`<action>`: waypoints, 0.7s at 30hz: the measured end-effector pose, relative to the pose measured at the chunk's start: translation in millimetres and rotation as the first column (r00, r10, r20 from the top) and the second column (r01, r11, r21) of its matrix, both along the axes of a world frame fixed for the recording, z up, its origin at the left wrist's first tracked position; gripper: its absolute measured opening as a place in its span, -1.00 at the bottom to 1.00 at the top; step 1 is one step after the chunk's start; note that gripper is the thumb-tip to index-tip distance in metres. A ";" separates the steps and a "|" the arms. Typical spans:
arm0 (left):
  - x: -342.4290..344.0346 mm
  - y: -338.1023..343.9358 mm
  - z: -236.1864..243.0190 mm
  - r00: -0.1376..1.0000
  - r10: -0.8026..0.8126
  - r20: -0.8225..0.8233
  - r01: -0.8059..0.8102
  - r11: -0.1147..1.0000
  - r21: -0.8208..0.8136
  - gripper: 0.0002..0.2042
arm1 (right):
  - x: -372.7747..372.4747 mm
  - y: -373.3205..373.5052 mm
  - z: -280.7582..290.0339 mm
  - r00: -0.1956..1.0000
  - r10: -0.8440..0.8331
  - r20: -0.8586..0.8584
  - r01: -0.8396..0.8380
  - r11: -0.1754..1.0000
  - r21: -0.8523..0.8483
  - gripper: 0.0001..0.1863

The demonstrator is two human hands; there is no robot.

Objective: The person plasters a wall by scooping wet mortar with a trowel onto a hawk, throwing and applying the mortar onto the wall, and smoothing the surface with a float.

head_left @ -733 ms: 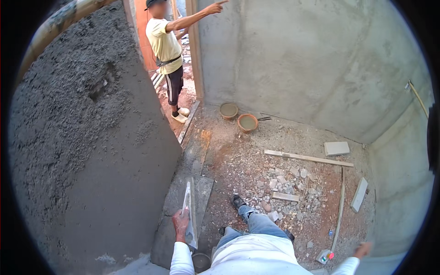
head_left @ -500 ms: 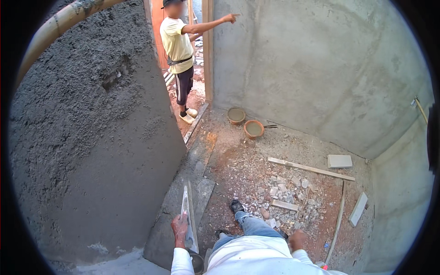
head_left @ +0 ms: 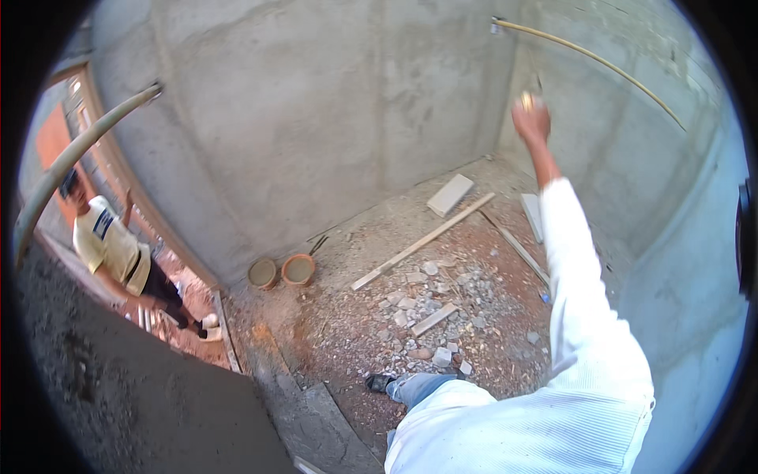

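My right hand [head_left: 532,118] is raised at arm's length in front of the far wall's corner, slightly blurred, fingers mostly curled; whether its small yellowish top is a finger or something held is unclear. My left hand is out of sight; a pale edge of something flat [head_left: 306,466] shows at the bottom. Dark wet plaster [head_left: 174,395] covers the wall at the left, near me. Below my raised arm, rubble [head_left: 442,355] and wooden battens [head_left: 422,241] lie on the dirt floor.
A co-worker [head_left: 106,245] stands in the doorway at left. Two mortar pots [head_left: 298,270] sit by the far wall. Pale blocks [head_left: 450,194] lie near the corner. A curved pole [head_left: 95,133] crosses the upper left; a yellow pole [head_left: 592,55] hangs at upper right. A sill strip [head_left: 227,332] edges the doorway.
My view has swung up and rightward. My right arm has risen from low at my side. My left hand with the flat trowel has left view. The co-worker's pointing arm has lowered.
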State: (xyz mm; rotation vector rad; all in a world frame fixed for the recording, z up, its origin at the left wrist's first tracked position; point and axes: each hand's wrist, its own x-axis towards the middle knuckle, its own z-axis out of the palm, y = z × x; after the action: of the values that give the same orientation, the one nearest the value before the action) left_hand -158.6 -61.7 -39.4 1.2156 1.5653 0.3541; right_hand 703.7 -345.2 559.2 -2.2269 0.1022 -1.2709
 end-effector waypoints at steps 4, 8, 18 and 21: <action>66.1 63.2 34.0 0.979 -0.188 0.081 0.186 0.982 0.025 -0.56 | -14.1 -40.1 101.8 0.980 0.082 -0.180 -0.092 0.995 -0.048 -0.58; 140.3 109.6 28.1 0.945 -0.325 0.019 0.314 0.926 0.211 -0.58 | -39.6 -80.5 96.3 0.976 0.060 -0.207 -0.082 0.992 -0.100 -0.62; 208.5 130.9 -84.4 0.884 -0.360 -0.300 0.433 0.872 0.228 -0.61 | -420.2 -568.3 135.1 0.317 -0.946 0.071 0.512 0.233 0.827 -0.58; 171.8 143.2 -128.1 0.663 -0.091 -0.743 0.339 0.922 0.189 -0.61 | -418.8 -552.9 71.3 0.482 -0.876 0.007 0.630 0.352 0.693 -0.56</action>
State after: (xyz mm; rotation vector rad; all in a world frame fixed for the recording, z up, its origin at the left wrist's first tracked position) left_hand 13.2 81.4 -167.5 1.9419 2.0452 -0.0780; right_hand 284.9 -898.1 630.6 -1.2486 1.3958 -1.7762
